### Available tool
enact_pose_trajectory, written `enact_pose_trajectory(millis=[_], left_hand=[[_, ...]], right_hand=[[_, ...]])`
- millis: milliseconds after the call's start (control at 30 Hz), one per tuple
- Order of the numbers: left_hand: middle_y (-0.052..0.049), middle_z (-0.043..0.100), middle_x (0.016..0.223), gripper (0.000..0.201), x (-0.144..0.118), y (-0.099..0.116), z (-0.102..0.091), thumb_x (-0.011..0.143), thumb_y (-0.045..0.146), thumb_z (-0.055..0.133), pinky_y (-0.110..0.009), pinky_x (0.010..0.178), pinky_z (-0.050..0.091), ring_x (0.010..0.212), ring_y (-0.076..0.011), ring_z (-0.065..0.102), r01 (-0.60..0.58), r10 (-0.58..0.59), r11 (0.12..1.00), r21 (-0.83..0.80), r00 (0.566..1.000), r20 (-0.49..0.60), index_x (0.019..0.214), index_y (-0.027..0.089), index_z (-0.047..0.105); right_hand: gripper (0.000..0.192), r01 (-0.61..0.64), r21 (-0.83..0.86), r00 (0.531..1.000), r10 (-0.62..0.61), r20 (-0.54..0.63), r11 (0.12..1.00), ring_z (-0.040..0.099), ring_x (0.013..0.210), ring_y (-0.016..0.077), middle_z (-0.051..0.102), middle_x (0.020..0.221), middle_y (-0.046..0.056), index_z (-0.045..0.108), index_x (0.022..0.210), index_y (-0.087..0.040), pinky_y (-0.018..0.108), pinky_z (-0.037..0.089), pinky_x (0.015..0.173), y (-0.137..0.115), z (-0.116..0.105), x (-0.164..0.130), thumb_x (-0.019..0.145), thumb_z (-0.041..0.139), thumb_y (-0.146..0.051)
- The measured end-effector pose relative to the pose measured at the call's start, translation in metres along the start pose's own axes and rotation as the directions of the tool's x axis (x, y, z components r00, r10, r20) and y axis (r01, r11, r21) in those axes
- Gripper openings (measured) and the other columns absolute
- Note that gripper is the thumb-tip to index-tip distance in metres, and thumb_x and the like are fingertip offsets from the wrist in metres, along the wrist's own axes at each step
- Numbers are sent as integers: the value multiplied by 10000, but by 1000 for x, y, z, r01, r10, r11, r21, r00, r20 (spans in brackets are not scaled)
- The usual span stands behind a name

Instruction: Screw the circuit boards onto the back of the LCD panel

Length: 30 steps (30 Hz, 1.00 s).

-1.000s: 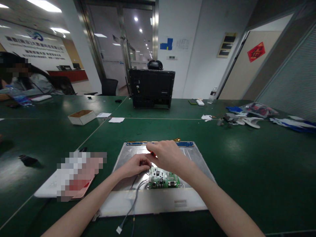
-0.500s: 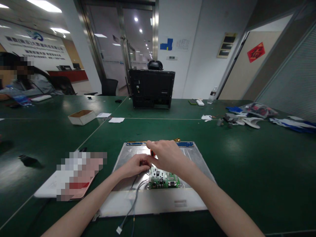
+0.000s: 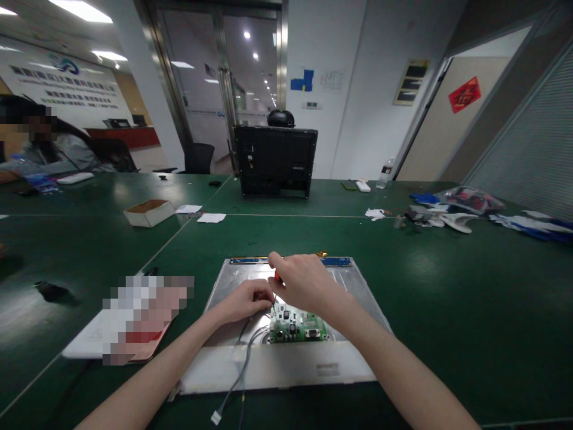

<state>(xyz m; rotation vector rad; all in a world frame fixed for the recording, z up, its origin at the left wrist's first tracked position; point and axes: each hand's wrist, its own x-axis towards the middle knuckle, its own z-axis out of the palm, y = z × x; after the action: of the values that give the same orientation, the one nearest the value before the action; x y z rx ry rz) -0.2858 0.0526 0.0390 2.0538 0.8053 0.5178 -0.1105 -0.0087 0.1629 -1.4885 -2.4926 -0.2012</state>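
Right hand [image 3: 304,283] grips a screwdriver [image 3: 277,276], apparently upright, tip on the board's [image 3: 298,325] far-left corner; left hand [image 3: 248,300], curled, steadies beside it.

A metal display panel [image 3: 353,286] is laid flat on the table [image 3: 447,310], close to the near edge and about midway along it. A circuit board [image 3: 299,325] is mounted on the panel's near half, and cables [image 3: 242,364] are run from the board's left side over the panel's near edge. The right hand [image 3: 304,280] is held above the board, with what appears to be a screwdriver [image 3: 277,276] set upright in it; the left hand [image 3: 244,300] is placed just left of it, on the panel. A monitor [image 3: 275,160] is stood behind, towards the far edge. A cardboard box [image 3: 148,212] is placed far left, and loose parts [image 3: 441,218] far right.
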Motion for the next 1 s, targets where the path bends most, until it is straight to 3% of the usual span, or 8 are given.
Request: enact_pose_trajectory(millis=[300,500,733,900,1000], left_hand=[[9,606,706,14,2,2,-2,742,145,591,-222,613,412,655,-126,531,-60,61,996,63,998,-23,746,138,603],[-2,644,781,97,1,-1,-1,759,156,577,-233,641,442,688,-135,574,4,-4,1000,-12,1000,14,845,154,623],[13,608,710,37,0,0,-1,753,170,595,-216,597,421,641,-120,539,3,-3,1000,5,1000,5,777,144,608],[12,613,709,15,2,1,-1,744,144,596,-217,613,423,652,-121,542,-59,60,998,20,998,-4,752,139,608],[7,621,718,25,1,1,-1,749,152,593,-222,614,433,658,-127,554,-34,34,999,16,999,-2,764,140,610]], right_hand=[[160,69,57,997,-68,-27,996,554,640,140,653,812,31,488,945,-190,269,210,503,0,-1,-2,820,473,-289],[273,22,19,1000,-22,6,1000,571,624,143,654,742,26,530,854,-201,263,220,507,2,0,-1,888,445,-458],[97,31,21,999,-31,-8,999,542,592,130,649,749,9,506,881,-199,272,192,485,2,-1,-2,837,471,-278],[164,72,65,997,-70,-32,995,539,627,130,646,831,32,485,939,-185,275,201,488,1,-1,-3,795,476,-263],[155,59,51,998,-58,-28,997,540,619,131,648,803,23,492,952,-194,273,188,488,2,1,-2,816,478,-268]])
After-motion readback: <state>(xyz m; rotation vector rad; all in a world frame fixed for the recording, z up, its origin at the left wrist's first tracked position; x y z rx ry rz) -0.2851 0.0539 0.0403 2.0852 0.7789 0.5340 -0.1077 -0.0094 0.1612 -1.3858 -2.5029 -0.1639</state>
